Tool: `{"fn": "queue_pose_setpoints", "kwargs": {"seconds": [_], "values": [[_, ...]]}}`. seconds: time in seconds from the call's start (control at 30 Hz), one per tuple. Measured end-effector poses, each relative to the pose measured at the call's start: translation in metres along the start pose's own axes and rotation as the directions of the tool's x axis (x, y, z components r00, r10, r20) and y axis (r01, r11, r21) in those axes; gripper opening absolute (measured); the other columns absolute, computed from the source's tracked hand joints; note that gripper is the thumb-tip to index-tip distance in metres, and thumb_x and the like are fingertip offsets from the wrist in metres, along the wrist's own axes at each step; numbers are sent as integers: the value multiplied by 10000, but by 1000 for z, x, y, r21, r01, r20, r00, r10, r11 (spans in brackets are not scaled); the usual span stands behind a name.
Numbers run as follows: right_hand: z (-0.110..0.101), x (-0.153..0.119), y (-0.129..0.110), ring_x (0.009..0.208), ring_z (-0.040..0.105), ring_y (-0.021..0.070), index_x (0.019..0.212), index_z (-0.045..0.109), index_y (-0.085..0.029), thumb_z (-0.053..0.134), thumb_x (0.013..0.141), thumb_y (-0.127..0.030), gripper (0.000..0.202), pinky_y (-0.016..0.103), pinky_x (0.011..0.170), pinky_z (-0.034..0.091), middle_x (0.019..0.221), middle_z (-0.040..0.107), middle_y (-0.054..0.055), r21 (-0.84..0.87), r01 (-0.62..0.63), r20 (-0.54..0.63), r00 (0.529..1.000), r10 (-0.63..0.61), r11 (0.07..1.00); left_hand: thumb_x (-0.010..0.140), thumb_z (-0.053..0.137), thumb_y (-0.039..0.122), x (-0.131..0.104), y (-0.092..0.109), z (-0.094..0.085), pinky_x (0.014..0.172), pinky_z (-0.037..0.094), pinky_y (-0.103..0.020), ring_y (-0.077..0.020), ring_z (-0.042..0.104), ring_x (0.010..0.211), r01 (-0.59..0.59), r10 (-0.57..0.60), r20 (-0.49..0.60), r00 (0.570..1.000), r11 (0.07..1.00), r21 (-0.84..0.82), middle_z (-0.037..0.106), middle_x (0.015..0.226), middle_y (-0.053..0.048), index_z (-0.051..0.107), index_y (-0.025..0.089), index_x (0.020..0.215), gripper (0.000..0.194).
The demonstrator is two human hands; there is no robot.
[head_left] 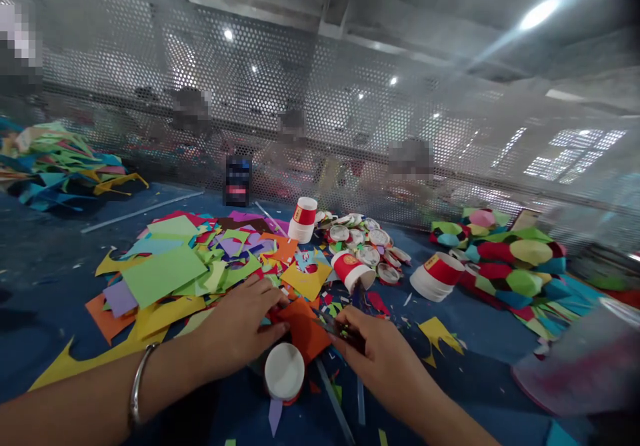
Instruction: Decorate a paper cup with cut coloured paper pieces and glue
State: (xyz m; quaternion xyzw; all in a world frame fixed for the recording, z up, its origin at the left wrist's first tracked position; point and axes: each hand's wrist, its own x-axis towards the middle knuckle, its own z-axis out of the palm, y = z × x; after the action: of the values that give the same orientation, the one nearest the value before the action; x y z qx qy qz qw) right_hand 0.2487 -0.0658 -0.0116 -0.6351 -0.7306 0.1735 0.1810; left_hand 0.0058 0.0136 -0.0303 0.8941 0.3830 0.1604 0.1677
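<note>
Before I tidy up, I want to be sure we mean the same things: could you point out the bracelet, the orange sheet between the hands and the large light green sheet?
Bracelet (135, 396): head view, its band.
Orange sheet (306, 333): head view, near its middle.
Light green sheet (164, 276): head view, its middle.

perforated metal screen (280, 86), apparently concrete ceiling (450, 6)

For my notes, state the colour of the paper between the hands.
Orange paper, best seen in the head view.

Paper pieces (165, 269) lie left of the jumbled lids (369, 256), the folded shapes (520, 259) to their right.
</note>
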Motion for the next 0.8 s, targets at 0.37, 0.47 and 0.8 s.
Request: {"fn": "queue_pose_setpoints", "kwargs": {"seconds": [0.37, 0.47, 0.8], "values": [[8, -15, -9, 559, 530, 152, 743, 484, -228, 569, 811, -208, 112, 264, 504, 286, 703, 650, 16, -26, 109, 64, 992, -107, 994, 831, 637, 321, 12, 4, 8, 842, 416, -407, -267, 530, 978, 27, -28, -10, 1000, 993, -112, 623, 1004, -46, 579, 221, 899, 135], [8, -16, -11, 584, 557, 173, 746, 482, -226, 586, 757, -196, 109, 271, 506, 286, 707, 658, 27, -41, 126, 97, 988, -122, 991, 808, 622, 285, 14, 7, 5, 781, 411, -374, -255, 551, 934, 63, -58, 32, 998, 983, -171, 641, 961, -37, 573, 222, 894, 118], [-4, -18, -3, 654, 634, 217, 812, 556, -223, 575, 858, -220, 50, 295, 542, 274, 771, 707, 46, -243, 71, 63, 996, -58, 967, 792, 572, 213, 12, 9, 4, 678, 409, -306, -197, 591, 784, 116, -113, 28, 993, 928, -355, 644, 840, 3, 551, 239, 972, 183]]}}
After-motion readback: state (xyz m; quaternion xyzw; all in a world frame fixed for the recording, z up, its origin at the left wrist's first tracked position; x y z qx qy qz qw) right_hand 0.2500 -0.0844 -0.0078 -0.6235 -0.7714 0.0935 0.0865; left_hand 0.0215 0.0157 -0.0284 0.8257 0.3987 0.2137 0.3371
